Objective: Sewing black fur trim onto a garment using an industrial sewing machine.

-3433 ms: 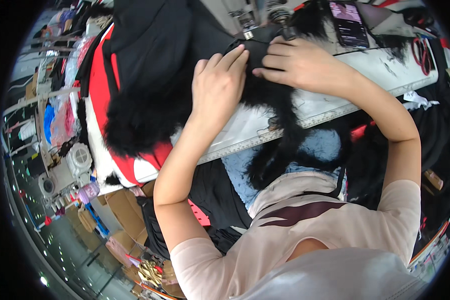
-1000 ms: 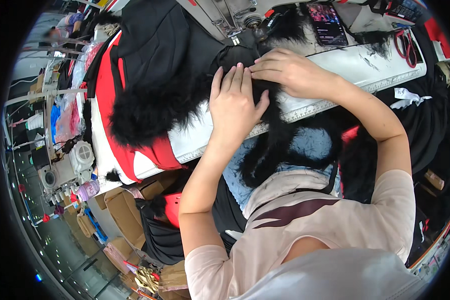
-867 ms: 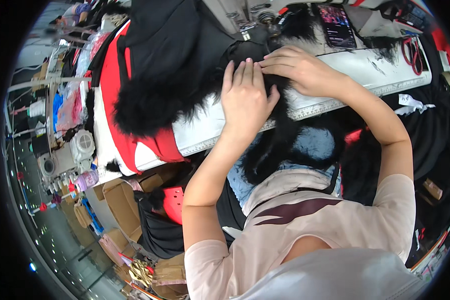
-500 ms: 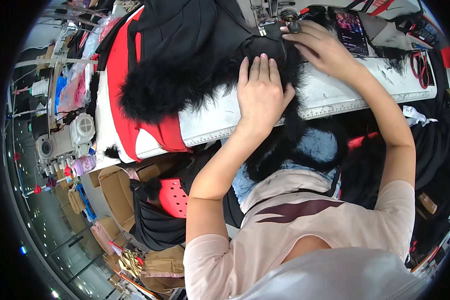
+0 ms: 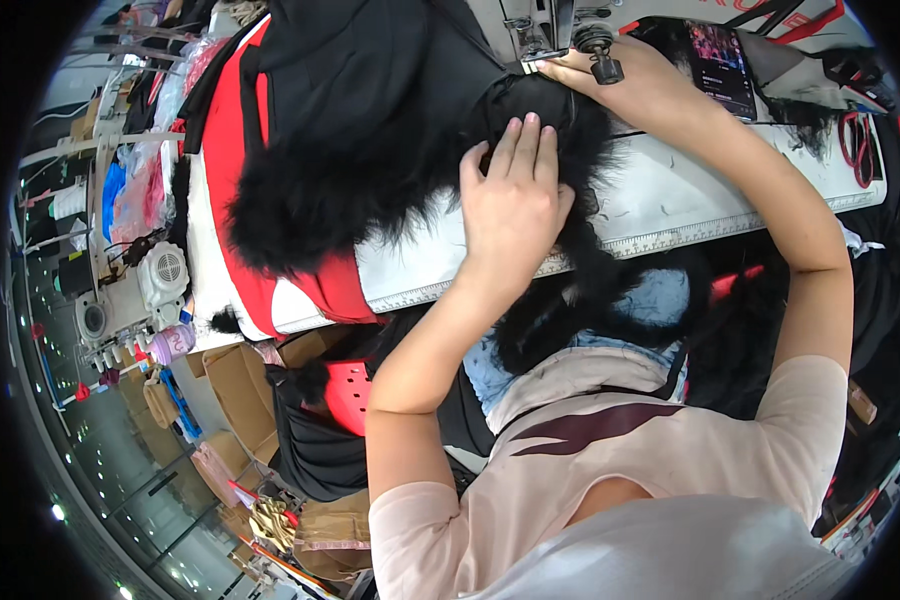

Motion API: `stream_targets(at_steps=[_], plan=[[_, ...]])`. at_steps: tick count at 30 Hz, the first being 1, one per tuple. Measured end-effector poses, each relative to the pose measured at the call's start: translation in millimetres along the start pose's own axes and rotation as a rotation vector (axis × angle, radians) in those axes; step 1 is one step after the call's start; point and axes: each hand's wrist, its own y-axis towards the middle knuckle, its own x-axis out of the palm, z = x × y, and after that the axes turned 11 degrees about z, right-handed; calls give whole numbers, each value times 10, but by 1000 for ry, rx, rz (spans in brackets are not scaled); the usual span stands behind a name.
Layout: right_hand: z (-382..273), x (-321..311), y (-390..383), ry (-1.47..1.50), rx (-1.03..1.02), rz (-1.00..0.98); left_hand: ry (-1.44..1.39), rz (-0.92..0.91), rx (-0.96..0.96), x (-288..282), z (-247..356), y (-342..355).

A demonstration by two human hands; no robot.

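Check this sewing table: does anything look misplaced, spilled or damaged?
Loose black fluff litters the white tabletop, right of the black fabric under the left hand: stray bits, apparently shed. A lit phone lies beside it. Nothing looks plainly damaged.

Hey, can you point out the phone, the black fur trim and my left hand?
Phone (image 5: 722, 72): head view, on its lit screen.
Black fur trim (image 5: 315, 205): head view, on its fluffy left-hand stretch.
Left hand (image 5: 513, 205): head view, on the back of the hand.
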Motion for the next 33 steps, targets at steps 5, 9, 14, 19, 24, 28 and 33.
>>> stream_targets(at_steps=[5, 9, 14, 19, 24, 28, 33], plan=[[-122, -17, 30, -75, 36, -24, -112, -148, 102, -108, -354, 130], [-262, -13, 0, -6, 278, 119, -136, -227, 265, -105, -754, 339], [-395, -68, 24, -276, 284, -96, -69, -251, 507, -72, -1084, 637], [-396, -197, 5, -285, 275, -109, -144, -262, 572, -36, -1133, 740], [-246, -199, -57, -184, 207, -23, -164, -247, 542, -31, -1106, 714], [-179, -264, 34, -123, 131, -102, -156, -240, 538, -46, -1088, 697], [-120, -248, -20, 91, 173, -56, -189, -228, 513, -12, -1081, 663]])
